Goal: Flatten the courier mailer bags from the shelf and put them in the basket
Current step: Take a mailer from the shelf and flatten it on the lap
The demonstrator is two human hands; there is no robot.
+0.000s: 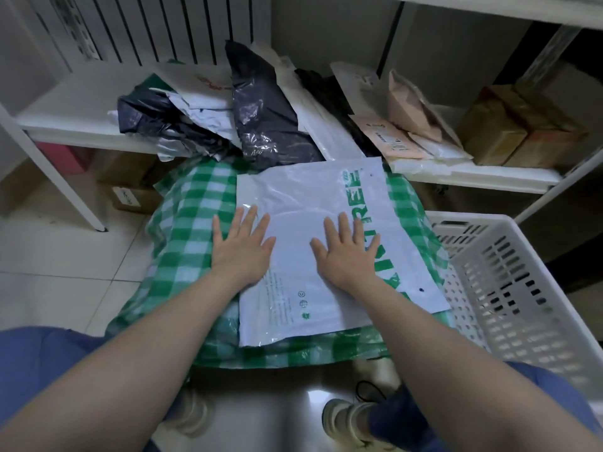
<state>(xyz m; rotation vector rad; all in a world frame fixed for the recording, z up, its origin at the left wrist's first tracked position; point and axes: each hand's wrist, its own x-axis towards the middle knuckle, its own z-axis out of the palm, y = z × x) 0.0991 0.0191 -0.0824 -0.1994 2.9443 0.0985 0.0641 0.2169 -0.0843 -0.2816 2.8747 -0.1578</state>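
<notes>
A white mailer bag (313,243) with big green letters is laid flat on a surface covered by a green and white checked cloth (192,216), just in front of the shelf (81,122). The left hand (243,247) and the right hand (344,252) are pressed down flat on the bag, with the fingers (251,220) spread wide and nothing gripped. More crumpled bags (261,125) are piled on the shelf, and a white basket (509,288) is placed just to the right.

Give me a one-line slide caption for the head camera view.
Both hands, left and right, press a white mailer bag flat on a green checked surface, white basket alongside.
</notes>
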